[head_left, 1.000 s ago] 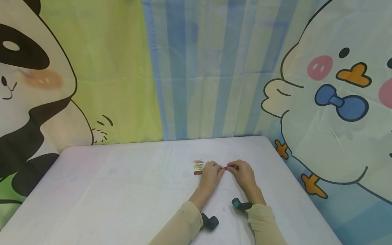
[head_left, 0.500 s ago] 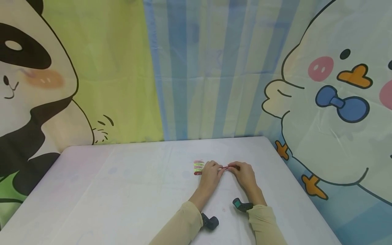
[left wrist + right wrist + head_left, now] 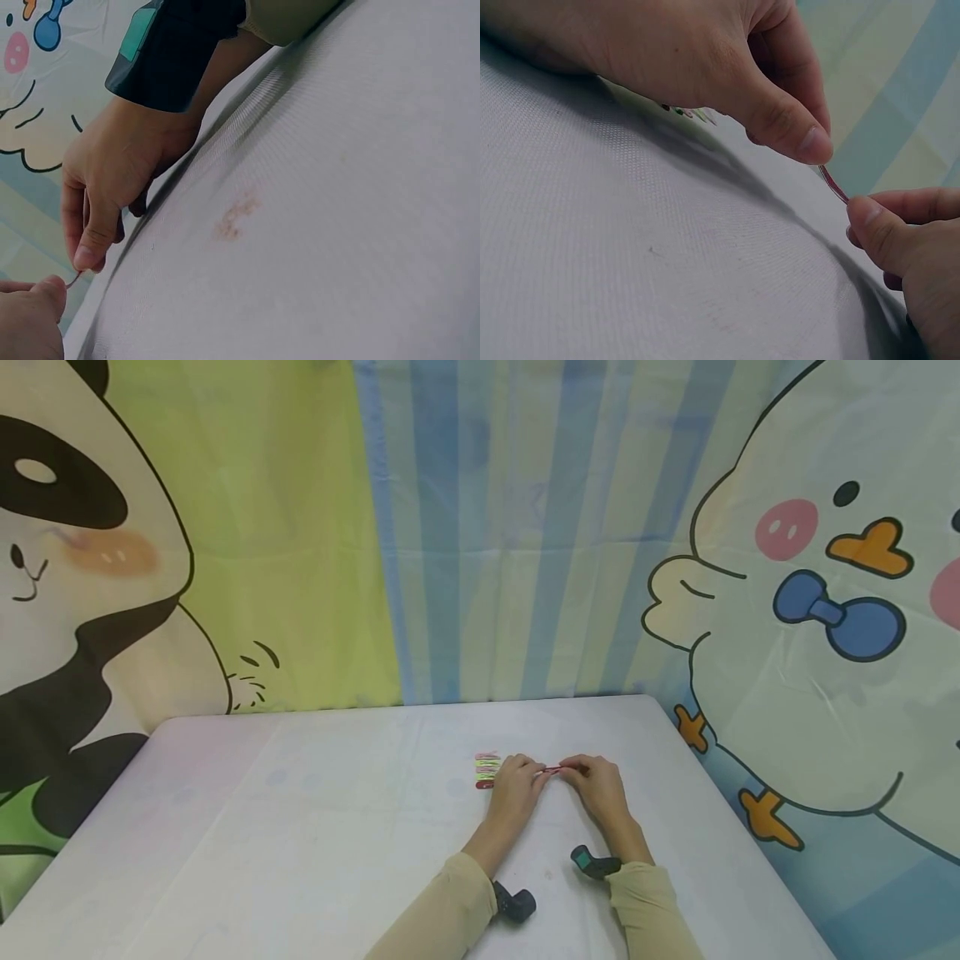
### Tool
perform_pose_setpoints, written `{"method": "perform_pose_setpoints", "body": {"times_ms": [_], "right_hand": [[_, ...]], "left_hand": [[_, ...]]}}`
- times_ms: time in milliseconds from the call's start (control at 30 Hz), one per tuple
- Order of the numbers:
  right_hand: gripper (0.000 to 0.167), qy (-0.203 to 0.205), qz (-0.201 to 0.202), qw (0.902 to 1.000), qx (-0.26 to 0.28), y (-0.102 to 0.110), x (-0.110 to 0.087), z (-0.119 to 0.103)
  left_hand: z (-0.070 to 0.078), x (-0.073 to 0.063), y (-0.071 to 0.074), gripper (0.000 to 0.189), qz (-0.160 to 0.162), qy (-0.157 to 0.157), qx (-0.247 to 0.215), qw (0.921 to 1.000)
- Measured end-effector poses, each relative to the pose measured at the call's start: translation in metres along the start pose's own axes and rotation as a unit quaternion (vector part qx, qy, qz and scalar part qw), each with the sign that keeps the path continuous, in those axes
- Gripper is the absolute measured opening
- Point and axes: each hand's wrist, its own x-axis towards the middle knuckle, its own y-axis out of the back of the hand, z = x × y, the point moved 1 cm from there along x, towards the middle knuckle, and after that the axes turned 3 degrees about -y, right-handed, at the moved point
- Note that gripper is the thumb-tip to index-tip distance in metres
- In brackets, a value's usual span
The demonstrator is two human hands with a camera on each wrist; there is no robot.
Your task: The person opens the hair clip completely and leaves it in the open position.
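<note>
A thin red hair clip (image 3: 552, 770) with a metallic edge spans the gap between my two hands, over the right part of the white table. My left hand (image 3: 513, 793) pinches one end between thumb and forefinger. The other end is in the pinch of my right hand (image 3: 598, 789). Seen from the right wrist, the hair clip (image 3: 833, 184) is bowed, its ends hidden under the fingertips. Just left of my left hand lies a small row of narrow pink, yellow-green and red clips (image 3: 486, 770), partly covered by that hand.
The white table (image 3: 300, 827) ends at a back edge not far beyond the hands. Behind it hangs a striped cloth (image 3: 495, 568) with cartoon animals at either side. Dark wrist cameras (image 3: 515, 903) stick out from both sleeves.
Both hands keep their pinch on the red hair clip almost in place. The head view has shifted very slightly.
</note>
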Motion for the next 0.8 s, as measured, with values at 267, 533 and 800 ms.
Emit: {"method": "perform_pose_setpoints", "body": {"times_ms": [267, 533, 800], "right_hand": [[0.014, 0.008, 0.01, 0.9994, 0.031, 0.0014, 0.0001, -0.002], [0.015, -0.018, 0.013, 0.9987, 0.045, 0.0006, -0.001, -0.0042], [0.016, -0.021, 0.015, 0.9972, 0.07, 0.002, -0.0033, -0.0072]], "left_hand": [[0.0015, -0.0001, 0.0032, 0.018, 0.018, -0.007, -0.014, 0.9997], [0.003, -0.0007, 0.0041, 0.018, 0.019, -0.006, -0.005, 0.9998], [0.0021, -0.0009, 0.0027, 0.017, 0.028, -0.006, -0.008, 0.9996]]}}
